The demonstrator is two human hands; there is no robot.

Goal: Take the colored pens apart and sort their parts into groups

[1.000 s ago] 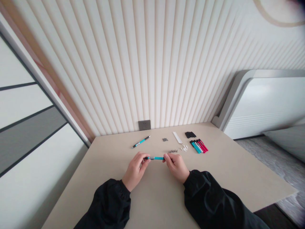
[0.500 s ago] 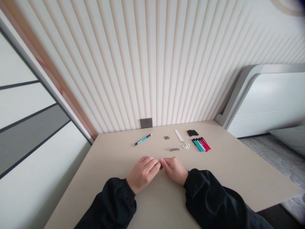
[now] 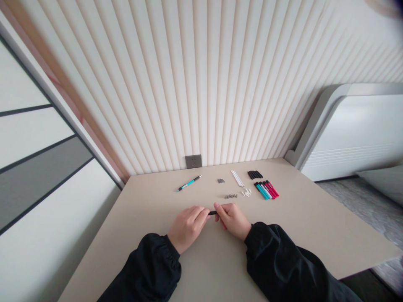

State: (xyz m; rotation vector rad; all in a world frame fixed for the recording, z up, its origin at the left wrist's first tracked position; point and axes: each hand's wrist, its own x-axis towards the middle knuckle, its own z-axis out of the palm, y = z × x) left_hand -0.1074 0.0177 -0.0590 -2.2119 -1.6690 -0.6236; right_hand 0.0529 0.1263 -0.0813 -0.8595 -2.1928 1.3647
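Note:
A short black pen part [image 3: 213, 213] bridges the gap between my hands above the table. My left hand [image 3: 190, 226] is closed around its left end, hiding most of that side. On the other end, my right hand [image 3: 232, 219] curls its fingers around the part with the thumb on top. Beyond the hands lie a row of small metal pen tips [image 3: 231, 196] and a cluster of small white pieces [image 3: 246, 192]. Farther back are tiny grey springs or similar bits [image 3: 221, 180], too small to tell, and thin white refill-like rods [image 3: 237, 178].
An assembled teal-and-black pen [image 3: 189, 183] lies at the back left of the beige table [image 3: 138, 209]. At right are several black tubes [image 3: 255, 174] and a row of teal, white and red pen barrels [image 3: 266, 190]. A socket [image 3: 193, 161] sits on the ribbed wall.
My hands have drawn slightly apart, and the black pen part now shows between them. My right thumb has lifted a little. The laid-out parts have stayed in place.

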